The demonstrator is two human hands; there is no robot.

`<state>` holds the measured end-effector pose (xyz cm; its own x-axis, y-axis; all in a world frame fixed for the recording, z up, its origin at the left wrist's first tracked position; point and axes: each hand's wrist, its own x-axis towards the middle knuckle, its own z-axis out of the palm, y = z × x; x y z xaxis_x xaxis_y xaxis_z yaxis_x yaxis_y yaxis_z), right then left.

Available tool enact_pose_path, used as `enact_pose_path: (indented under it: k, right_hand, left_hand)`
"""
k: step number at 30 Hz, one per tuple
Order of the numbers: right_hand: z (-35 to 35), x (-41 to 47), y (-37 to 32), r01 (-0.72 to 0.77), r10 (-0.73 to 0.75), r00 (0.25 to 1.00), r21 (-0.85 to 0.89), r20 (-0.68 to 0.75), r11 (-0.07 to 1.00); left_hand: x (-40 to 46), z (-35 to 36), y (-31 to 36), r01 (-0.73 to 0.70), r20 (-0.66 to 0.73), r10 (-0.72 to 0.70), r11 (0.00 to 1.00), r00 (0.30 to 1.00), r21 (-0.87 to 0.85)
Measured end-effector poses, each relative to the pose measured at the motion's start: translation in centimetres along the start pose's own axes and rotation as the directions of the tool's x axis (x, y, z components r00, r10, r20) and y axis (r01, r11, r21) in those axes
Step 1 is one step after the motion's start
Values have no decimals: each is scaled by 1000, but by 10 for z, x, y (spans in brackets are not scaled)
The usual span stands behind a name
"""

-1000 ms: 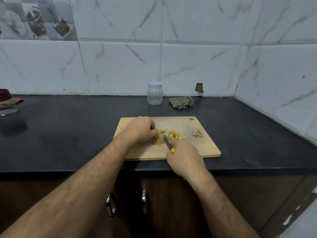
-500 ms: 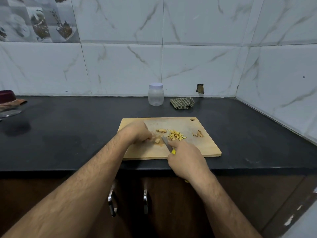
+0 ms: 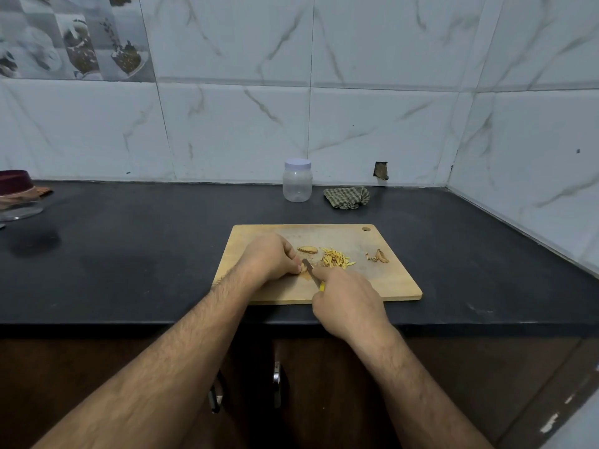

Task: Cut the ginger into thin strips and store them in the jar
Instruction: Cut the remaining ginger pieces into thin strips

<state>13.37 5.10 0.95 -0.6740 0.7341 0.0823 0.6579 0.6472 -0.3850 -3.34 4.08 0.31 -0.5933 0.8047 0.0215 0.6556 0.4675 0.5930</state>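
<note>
On the wooden cutting board (image 3: 389, 280) my left hand (image 3: 269, 257) pins a small ginger piece (image 3: 303, 269) under curled fingertips. My right hand (image 3: 348, 303) grips a yellow-handled knife (image 3: 310, 271), its blade set against that piece. Just beyond the blade lies a pile of thin ginger strips (image 3: 335, 258). A separate ginger slice (image 3: 307, 250) sits behind the fingers. Peel scraps (image 3: 378, 256) lie toward the board's right side. The clear plastic jar (image 3: 297, 181) with a white lid stands closed at the back of the counter.
The black counter (image 3: 129, 254) runs wall to wall, with tiled walls behind and to the right. A crumpled checked cloth (image 3: 346, 197) lies right of the jar. A dark red bowl (image 3: 14, 183) and a glass lid (image 3: 19, 209) sit far left. Cabinet handles (image 3: 276, 384) hang below the counter's front edge.
My left hand drew back from the slice near the strips and now holds a smaller piece nearer me. The knife shifted against that piece. The camera view tilted slightly.
</note>
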Motion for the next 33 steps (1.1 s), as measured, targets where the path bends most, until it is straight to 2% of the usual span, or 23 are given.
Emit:
enact_pose_path:
  k: [9, 19, 25, 33]
  right_hand:
    - [2, -1, -2, 18, -19, 1000, -20, -21, 1000]
    - [-2, 4, -7, -21, 21, 999, 2, 41, 1000]
    - [1, -2, -10, 0, 1, 1000, -37, 27, 999]
    - [-1, -15, -6, -18, 18, 1000, -57, 5, 998]
  left_hand:
    - [1, 2, 3, 46, -27, -45, 998, 999, 31]
    - [1, 3, 1, 62, -25, -62, 998, 998, -2]
    - [2, 6, -5, 64, -40, -67, 996, 997, -70]
    - [-2, 6, -3, 67, -44, -70, 995, 997, -76]
